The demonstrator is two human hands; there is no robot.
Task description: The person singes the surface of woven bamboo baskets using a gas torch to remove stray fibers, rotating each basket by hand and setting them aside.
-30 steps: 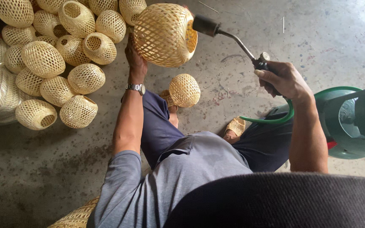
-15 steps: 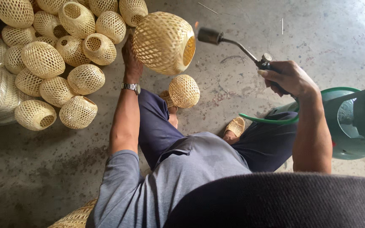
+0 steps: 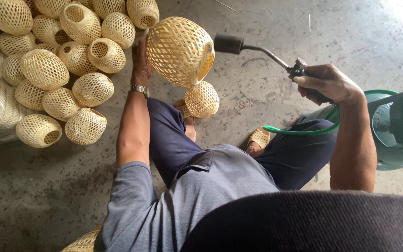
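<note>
Seen from above, a person sits on a grey concrete floor (image 3: 267, 56) in a grey shirt and dark blue trousers, wearing woven sandals. In the upper middle of the frame the left hand (image 3: 141, 58), a watch on its wrist, holds up a large round woven bamboo basket (image 3: 179, 50); its fingers grasp the basket's left side, partly hidden behind it. The basket is an open lattice weave, tilted so its mouth faces right, and the inside shows nothing in it. To the right, the right hand (image 3: 327, 84) is clenched round the handle of a gas torch (image 3: 257, 49), whose thin metal neck runs left to a dark nozzle lying just beside the basket's mouth, not touching it. A green hose (image 3: 299, 130) curves from the torch handle toward a green gas cylinder (image 3: 395, 128) at the right edge. Below the held basket, a smaller basket (image 3: 202, 99) of the same weave rests by the person's foot. The upper left of the frame is filled by a pile of baskets (image 3: 57, 70), all small, pale and open-mouthed, lying on their sides touching one another; those whose mouths show look hollow
</note>
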